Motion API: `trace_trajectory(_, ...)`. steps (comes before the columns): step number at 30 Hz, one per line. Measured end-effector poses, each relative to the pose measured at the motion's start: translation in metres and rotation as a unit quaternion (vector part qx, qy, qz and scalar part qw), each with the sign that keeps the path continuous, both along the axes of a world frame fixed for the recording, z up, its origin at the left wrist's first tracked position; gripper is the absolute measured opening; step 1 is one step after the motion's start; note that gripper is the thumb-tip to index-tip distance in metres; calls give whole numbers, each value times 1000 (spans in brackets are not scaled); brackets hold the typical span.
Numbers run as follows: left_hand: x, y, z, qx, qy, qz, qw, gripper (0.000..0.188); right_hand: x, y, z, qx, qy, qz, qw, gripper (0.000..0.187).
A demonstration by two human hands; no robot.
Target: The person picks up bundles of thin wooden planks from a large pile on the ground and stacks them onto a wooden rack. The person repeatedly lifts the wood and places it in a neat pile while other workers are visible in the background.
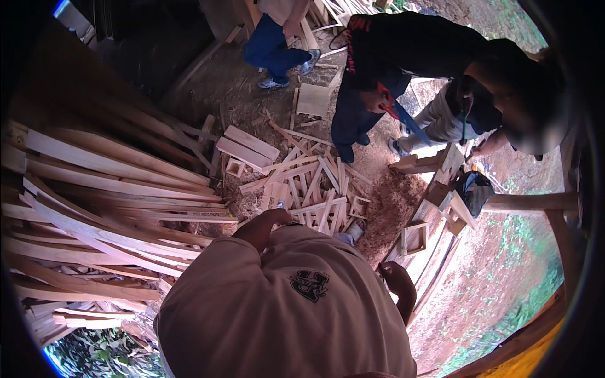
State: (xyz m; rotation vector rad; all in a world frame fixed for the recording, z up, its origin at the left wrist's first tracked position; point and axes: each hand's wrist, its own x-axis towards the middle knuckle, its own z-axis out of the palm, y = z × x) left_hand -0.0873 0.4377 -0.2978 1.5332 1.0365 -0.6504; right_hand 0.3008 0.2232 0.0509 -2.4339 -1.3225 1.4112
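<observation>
I look down over my own beige shirt (283,309). My left hand (268,223) is bent in against my chest above a heap of short wooden strips (309,189) on the ground, and its fingers are hidden. My right hand (398,282) hangs curled beside the edge of a long wooden bench (435,252). Whether anything is in it cannot be made out. A small square wooden frame (416,238) lies on the bench just above that hand.
Long rough planks (107,189) are stacked at the left. A person in black (403,50) bends over the bench's far end, and another in blue trousers (271,50) stands behind. Sawdust (391,208), flat boards (249,148) and a dark bag (474,188) lie around.
</observation>
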Motion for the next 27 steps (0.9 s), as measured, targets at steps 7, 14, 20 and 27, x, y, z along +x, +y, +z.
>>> trace_trajectory(7, -57, -7, 4, -31, 35, 208, 977, 56, 17, 40, -43, -7, -83, 177, 981, 45)
trace_trajectory(14, -216, -61, 21, -51, -3, 434, 900, 63, -10, 139, -29, -23, -53, 133, 989, 41)
trace_trajectory(20, -317, -132, 60, -135, 71, 639, 754, 44, 24, 169, -45, 69, -43, 93, 992, 29)
trace_trajectory(27, -406, -168, 75, -155, -22, 828, 538, 55, 15, 132, -116, -148, -28, -32, 988, 43)
